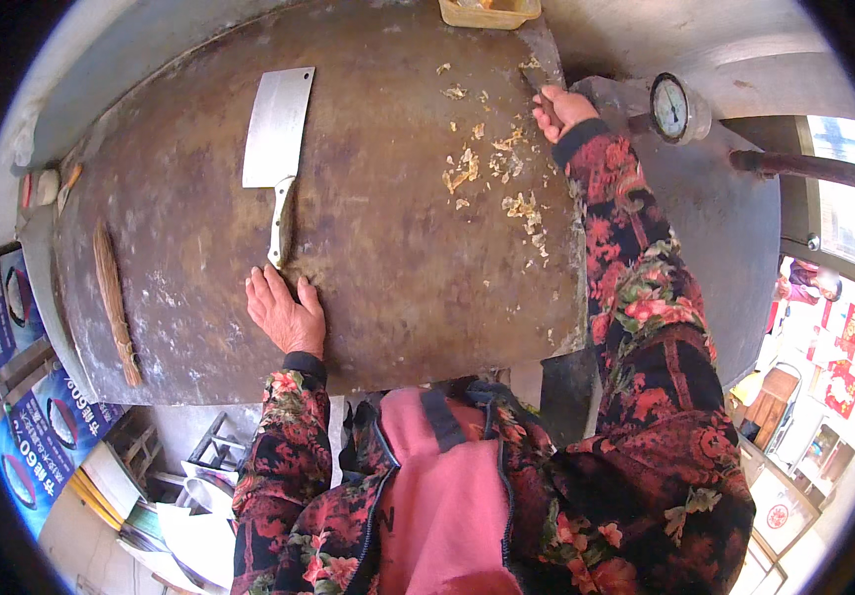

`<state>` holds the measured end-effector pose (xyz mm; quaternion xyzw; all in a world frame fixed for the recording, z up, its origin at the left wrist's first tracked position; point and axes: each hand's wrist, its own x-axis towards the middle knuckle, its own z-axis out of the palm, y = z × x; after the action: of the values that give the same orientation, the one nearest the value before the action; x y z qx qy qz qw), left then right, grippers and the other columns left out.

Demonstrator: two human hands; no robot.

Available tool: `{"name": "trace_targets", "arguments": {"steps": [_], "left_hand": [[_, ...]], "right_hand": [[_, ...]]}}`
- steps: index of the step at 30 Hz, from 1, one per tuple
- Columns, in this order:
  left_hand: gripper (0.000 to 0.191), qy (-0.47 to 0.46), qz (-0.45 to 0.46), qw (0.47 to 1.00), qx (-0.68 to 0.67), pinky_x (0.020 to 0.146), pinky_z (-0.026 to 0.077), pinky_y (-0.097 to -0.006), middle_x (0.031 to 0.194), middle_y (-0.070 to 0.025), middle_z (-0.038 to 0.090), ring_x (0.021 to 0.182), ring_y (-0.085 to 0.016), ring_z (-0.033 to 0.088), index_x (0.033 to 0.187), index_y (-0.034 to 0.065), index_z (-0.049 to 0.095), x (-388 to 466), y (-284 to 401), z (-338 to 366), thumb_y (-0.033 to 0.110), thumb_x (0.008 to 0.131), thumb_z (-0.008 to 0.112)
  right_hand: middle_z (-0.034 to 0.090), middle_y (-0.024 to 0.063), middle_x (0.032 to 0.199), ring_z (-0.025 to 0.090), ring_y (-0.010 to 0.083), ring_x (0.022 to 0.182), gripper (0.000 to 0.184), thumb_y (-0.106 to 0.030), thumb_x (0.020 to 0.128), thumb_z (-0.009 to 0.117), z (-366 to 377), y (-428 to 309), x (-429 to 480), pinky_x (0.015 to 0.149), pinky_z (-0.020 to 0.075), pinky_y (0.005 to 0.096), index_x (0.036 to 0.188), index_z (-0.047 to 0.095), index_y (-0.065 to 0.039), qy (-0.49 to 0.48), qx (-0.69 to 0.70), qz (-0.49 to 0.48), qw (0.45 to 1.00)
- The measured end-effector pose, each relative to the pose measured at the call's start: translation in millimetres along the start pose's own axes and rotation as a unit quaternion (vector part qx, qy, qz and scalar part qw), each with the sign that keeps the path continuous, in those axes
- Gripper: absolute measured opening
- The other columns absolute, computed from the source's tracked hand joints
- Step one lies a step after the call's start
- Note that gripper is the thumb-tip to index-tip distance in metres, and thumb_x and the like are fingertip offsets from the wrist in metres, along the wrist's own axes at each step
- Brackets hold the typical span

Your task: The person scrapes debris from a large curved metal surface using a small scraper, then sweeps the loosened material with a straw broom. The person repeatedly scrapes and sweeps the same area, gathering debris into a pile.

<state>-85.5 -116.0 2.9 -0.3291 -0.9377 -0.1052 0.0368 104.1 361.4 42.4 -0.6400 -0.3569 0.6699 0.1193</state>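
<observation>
My left hand [286, 311] rests palm down on the brown work surface [390, 297], fingers spread, its fingertips beside the end of a cleaver's handle. The cleaver [277, 134] lies flat, its broad steel blade pointing away from me. At the surface's far right edge, my right hand [563, 113] is closed around the handle of a small scraper or knife [535, 76], whose dark blade touches or nearly touches the surface. Pale yellowish flakes of dried residue [524, 210] are scattered to the left of my right hand and nearer to me.
A bundled straw brush [111, 297] lies at the left. At the far edge stands a yellowish plastic tray [488, 15]. A round pressure gauge [671, 108] and a metal pipe [807, 169] are at the right. Small tools [68, 184] lie at the left corner. Another person [807, 284] is in the right background.
</observation>
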Motion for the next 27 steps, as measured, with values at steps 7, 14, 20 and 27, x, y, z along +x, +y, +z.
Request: {"name": "trace_targets", "arguments": {"steps": [7, 14, 20, 27], "left_hand": [[0.061, -0.004, -0.016, 1.000, 0.012, 0.112, 0.024, -0.0515, 0.145, -0.0228, 0.041, 0.136, -0.042, 0.032, 0.137, -0.0014, 0.044, -2.3, -2.9, -2.3, 0.033, 0.089, 0.059], [0.062, 0.004, -0.007, 1.000, -0.008, 0.111, 0.024, -0.0524, 0.144, -0.0225, 0.041, 0.136, -0.042, 0.033, 0.137, -0.0007, 0.045, -0.7, 1.3, -0.4, 0.033, 0.087, 0.061], [0.062, 0.015, -0.009, 1.000, -0.006, 0.110, 0.026, -0.0533, 0.142, -0.0236, 0.043, 0.134, -0.042, 0.035, 0.136, -0.0012, 0.046, 0.2, 0.8, -1.3, 0.033, 0.086, 0.061], [0.059, -0.022, -0.037, 0.996, -0.081, 0.107, 0.029, -0.0529, 0.139, -0.0242, 0.046, 0.132, -0.041, 0.037, 0.128, -0.0011, 0.050, 4.0, 1.5, -19.3, 0.032, 0.082, 0.065]], "right_hand": [[0.058, 0.0053, 0.067, 0.050, 0.0119, 0.047, 0.024, -0.034, 0.095, 0.054, -23.4, 34.6, -12.0, 0.033, 0.0314, 0.0248, 0.097, 0.057, -0.010, -0.063, -0.021, 0.028, 0.997], [0.057, 0.0056, 0.070, 0.052, 0.0127, 0.049, 0.023, -0.034, 0.096, 0.054, 25.4, 0.5, 19.8, 0.037, 0.0339, 0.0252, 0.092, 0.054, -0.011, 0.022, 0.014, -0.027, 0.999], [0.056, 0.0049, 0.066, 0.050, 0.0131, 0.045, 0.020, -0.030, 0.096, 0.054, 1.2, 73.9, -56.3, 0.035, 0.0317, 0.0265, 0.099, 0.055, -0.010, -0.076, -0.085, -0.010, 0.993], [0.055, 0.0010, 0.062, 0.047, 0.0082, 0.042, 0.024, -0.027, 0.097, 0.054, 58.4, 112.3, -176.3, 0.034, 0.0320, 0.0239, 0.110, 0.059, -0.008, -0.001, -0.122, -0.165, 0.979]]}}
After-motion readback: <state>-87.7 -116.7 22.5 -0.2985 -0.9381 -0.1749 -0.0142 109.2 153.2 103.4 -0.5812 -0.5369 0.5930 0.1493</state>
